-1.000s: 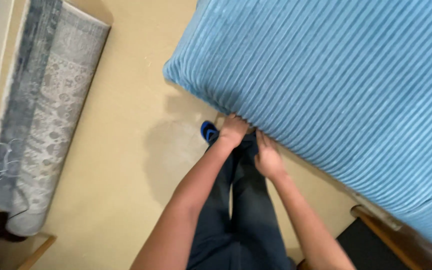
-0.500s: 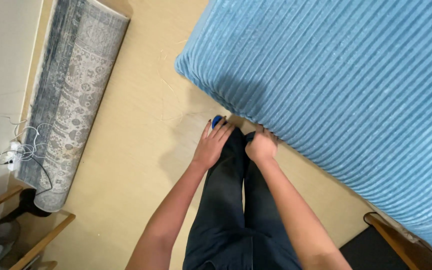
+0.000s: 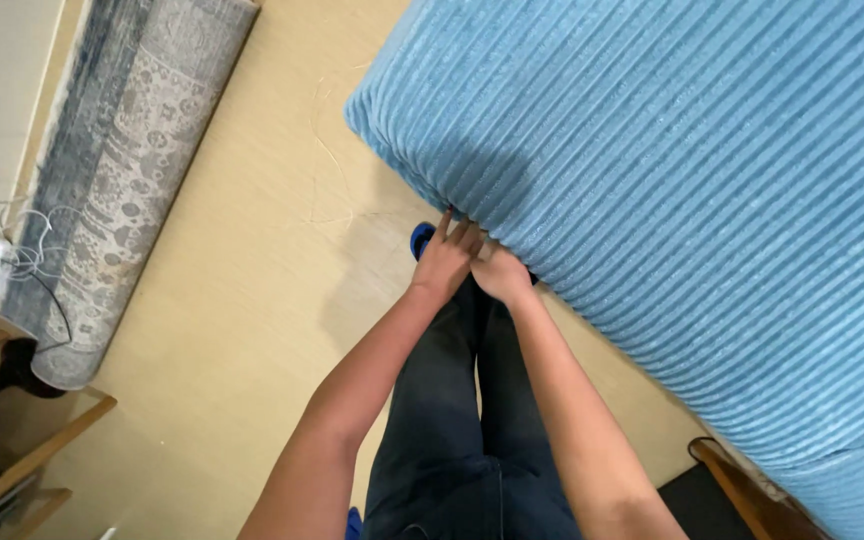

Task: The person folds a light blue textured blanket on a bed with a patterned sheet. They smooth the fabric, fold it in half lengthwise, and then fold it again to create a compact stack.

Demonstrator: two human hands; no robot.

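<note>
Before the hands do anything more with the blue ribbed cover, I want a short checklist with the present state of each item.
1. Left hand on the edge of the blue ribbed cover: ok, fingers lie on the edge.
2. Right hand on the same edge: ok, it sits beside the left hand.
3. Firm pinch on the fabric: cannot tell, the fingertips are hidden at the edge.
4. Near corner of the cover in sight: ok, it shows above the hands.
5. Floor at the feet: ok, only the person's blue shoe shows there.
6. Rolled rug and white cables apart from the hands: ok, they lie far to the left.
</note>
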